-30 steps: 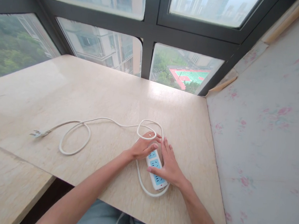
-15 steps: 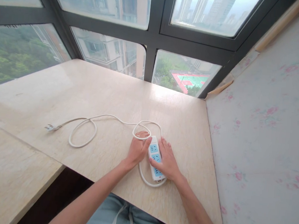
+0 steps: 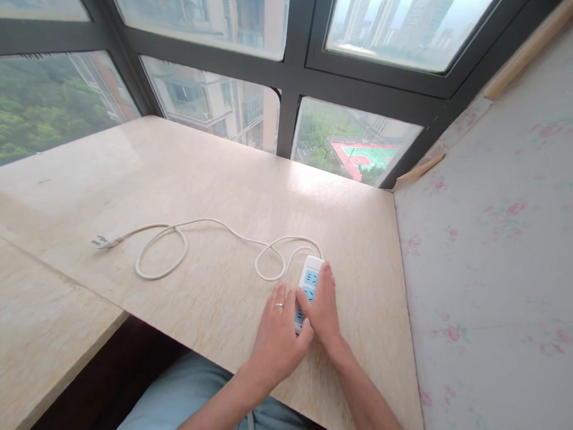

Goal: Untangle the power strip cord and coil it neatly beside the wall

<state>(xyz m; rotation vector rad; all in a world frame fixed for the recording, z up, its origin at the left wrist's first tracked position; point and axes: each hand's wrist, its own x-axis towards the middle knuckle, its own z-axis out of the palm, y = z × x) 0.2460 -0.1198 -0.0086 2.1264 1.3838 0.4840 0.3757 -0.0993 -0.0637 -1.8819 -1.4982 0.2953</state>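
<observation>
A white power strip (image 3: 314,263) with blue socket faces lies on the stone-like ledge, its near end partly covered by my hands. My right hand (image 3: 326,309) grips it, thumb across the sockets and fingers along the right side. My left hand (image 3: 278,338), with a ring on one finger, holds the near end between its thumb and its extended fingers on the left side. From the strip a white cord (image 3: 237,235) runs left in loose loops to a plug (image 3: 103,242). Part of the cord passes out of sight beside my left fingers.
The pale ledge (image 3: 210,175) meets dark-framed windows (image 3: 287,125) at the back and a flower-papered wall (image 3: 502,274) on the right. Its front edge borders a dark gap (image 3: 118,354) at my legs. Another ledge section (image 3: 15,332) extends at the left.
My left hand has left the cord loop near the strip's far end and come down to the near end. The strip sits slightly farther right and more upright in view; the cord's loop has shifted.
</observation>
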